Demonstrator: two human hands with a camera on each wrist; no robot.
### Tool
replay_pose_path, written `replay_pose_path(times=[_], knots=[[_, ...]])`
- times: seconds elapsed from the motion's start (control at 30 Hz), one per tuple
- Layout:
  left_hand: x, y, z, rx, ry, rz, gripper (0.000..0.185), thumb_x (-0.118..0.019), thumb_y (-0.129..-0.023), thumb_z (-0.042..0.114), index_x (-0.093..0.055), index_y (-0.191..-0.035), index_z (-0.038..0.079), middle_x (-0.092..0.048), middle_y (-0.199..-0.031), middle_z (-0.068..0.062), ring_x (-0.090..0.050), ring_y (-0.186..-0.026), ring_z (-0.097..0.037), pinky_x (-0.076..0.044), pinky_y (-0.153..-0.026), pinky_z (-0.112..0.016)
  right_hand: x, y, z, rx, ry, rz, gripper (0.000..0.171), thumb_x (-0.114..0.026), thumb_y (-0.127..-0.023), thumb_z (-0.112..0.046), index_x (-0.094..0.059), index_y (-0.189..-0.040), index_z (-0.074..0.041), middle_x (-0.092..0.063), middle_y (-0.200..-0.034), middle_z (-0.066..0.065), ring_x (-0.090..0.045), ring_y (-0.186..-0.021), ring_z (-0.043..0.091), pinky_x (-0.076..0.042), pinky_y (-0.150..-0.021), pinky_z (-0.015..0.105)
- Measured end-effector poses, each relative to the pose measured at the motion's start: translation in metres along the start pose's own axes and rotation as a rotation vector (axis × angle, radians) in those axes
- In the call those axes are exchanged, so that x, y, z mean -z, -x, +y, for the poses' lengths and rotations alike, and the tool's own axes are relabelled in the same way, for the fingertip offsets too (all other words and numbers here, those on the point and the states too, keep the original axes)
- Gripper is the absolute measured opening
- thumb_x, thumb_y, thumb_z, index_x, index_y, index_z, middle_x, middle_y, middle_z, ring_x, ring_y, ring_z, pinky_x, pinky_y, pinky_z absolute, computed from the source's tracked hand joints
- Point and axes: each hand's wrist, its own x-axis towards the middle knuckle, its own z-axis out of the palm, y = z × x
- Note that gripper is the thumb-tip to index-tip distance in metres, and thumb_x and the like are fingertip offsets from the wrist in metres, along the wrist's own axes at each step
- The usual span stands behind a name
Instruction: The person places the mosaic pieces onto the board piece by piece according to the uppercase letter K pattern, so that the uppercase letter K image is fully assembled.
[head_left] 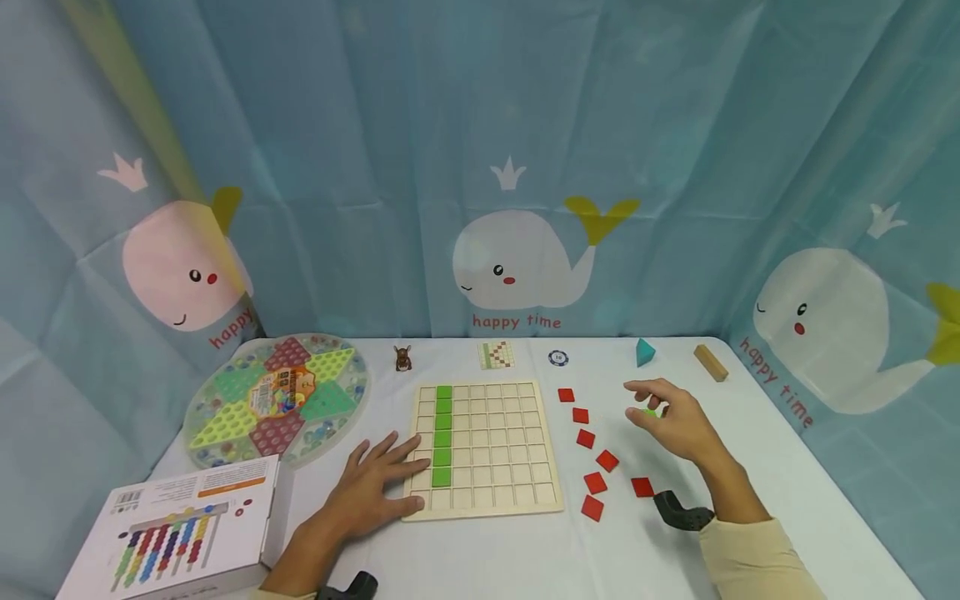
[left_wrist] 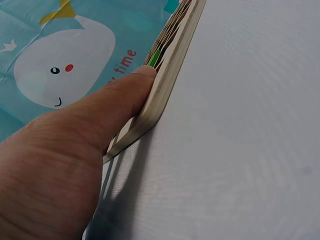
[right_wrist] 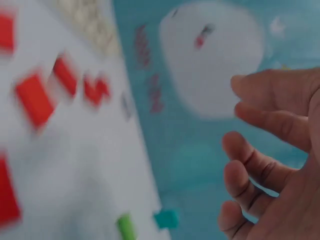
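A wooden grid board [head_left: 487,446] lies mid-table with one column of green tiles [head_left: 443,435] in it. My left hand [head_left: 378,475] rests flat on the board's near left corner. In the left wrist view its thumb [left_wrist: 117,97] presses against the board's edge [left_wrist: 170,75]. Several red tiles [head_left: 592,450] lie scattered right of the board. My right hand [head_left: 667,417] hovers beyond them with loosely bent fingers [right_wrist: 250,165] over a single green tile [head_left: 649,412]. In the blurred right wrist view that tile [right_wrist: 126,226] lies on the cloth, apart from the fingers.
A round Chinese checkers board [head_left: 277,400] and an abacus box [head_left: 187,521] sit at the left. Along the back edge stand a small brown figure [head_left: 402,358], a pattern card [head_left: 496,354], a chip [head_left: 557,358], a teal pyramid [head_left: 644,351] and a wooden block [head_left: 710,362]. A whale curtain hangs behind.
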Motion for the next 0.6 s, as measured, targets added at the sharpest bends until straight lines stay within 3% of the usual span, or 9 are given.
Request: replay_pose_path(times=[0.27, 0.6], knots=[[0.001, -0.002, -0.003, 0.01, -0.003, -0.008, 0.057, -0.071, -0.08, 0.054, -0.066, -0.127, 0.023, -0.042, -0.149, 0.002, -0.025, -0.14, -0.034, -0.005, -0.107, -0.063, 0.003, -0.01, 0.051, -0.086, 0.019, -0.096, 0.043, -0.069, -0.087, -0.01, -0.06, -0.128, -0.001, -0.058, -0.104, 0.018, -0.047, -0.088, 0.027, -0.042, -0.064, 0.036], [0.001, -0.003, 0.0, 0.004, -0.002, -0.011, 0.056, -0.07, -0.081, 0.055, -0.067, -0.126, 0.022, -0.043, -0.148, 0.001, -0.027, -0.139, -0.036, -0.007, -0.106, -0.063, -0.003, -0.009, 0.081, -0.211, 0.081, -0.184, 0.044, -0.068, -0.087, -0.005, -0.058, -0.129, 0.0, -0.056, -0.096, 0.013, -0.048, -0.081, 0.026, -0.043, -0.064, 0.037]])
